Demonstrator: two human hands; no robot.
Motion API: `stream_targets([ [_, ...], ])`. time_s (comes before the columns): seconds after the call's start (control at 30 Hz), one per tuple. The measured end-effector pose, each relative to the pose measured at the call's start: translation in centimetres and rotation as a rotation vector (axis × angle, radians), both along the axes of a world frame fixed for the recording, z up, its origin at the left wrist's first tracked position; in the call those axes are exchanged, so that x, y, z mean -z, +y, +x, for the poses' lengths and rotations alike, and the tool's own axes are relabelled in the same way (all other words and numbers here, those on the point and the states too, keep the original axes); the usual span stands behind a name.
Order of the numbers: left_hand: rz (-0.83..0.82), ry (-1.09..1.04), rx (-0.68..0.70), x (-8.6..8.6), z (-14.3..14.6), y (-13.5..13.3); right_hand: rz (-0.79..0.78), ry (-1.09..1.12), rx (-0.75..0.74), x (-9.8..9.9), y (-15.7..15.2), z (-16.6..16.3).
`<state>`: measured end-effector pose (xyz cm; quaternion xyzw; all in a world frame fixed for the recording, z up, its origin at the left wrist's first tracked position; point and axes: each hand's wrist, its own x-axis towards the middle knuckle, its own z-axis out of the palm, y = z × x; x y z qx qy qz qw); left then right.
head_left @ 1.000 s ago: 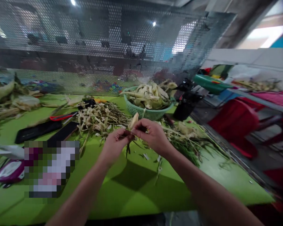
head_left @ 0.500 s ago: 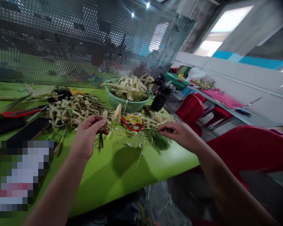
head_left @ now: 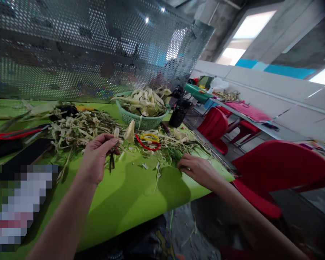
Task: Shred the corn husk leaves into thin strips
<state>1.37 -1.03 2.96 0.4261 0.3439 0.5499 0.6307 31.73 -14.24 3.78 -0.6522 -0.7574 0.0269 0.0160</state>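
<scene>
My left hand (head_left: 99,155) is closed in a pinch on a small piece of pale dried husk (head_left: 116,133). A dark, thin stem end (head_left: 112,161) hangs below its fingers. At the right, my right hand (head_left: 195,168) reaches down to the table with fingers curled in at a bunch of fine green strands (head_left: 174,153). The hand hides part of the bunch, and what lies between its fingertips is hidden. A cone of folded pale husk (head_left: 129,133) stands between the hands, beside scissors with a red and a yellow handle loop (head_left: 148,142).
Behind the hands, a green plastic basket (head_left: 142,121) holds dried husks. A heap of husk flowers and stems (head_left: 78,128) lies left of it, a black camera-like object (head_left: 180,110) right. A red-handled cutter (head_left: 21,132) lies far left; red chairs (head_left: 281,166) stand right of the green table (head_left: 130,213).
My right hand has moved down and slightly left onto the green strands, now covering much of them. My left hand keeps its pinch on the husk. The whole view has shifted slightly.
</scene>
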Motion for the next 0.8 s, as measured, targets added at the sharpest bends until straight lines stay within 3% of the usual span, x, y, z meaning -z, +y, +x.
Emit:
stream_targets([
  [0.2,-0.025,-0.006,0.011,-0.1,0.0,-0.1,0.097,0.168,-0.019,-1.3,1.7,-0.4],
  [0.43,-0.034,-0.005,0.042,0.1,0.1,0.0,0.107,-0.133,-0.103,0.2,5.9,-0.7],
  [0.57,-0.047,-0.004,0.056,0.1,0.0,0.1,0.121,-0.088,-0.104,0.2,7.2,-0.6],
  [0.67,-0.049,-0.02,0.068,0.0,0.0,0.0,0.144,0.154,-0.063,-1.2,7.9,-0.5],
  [0.8,-0.065,-0.04,0.087,0.0,0.0,-0.1,0.054,0.712,0.187,-3.8,8.6,-1.5],
])
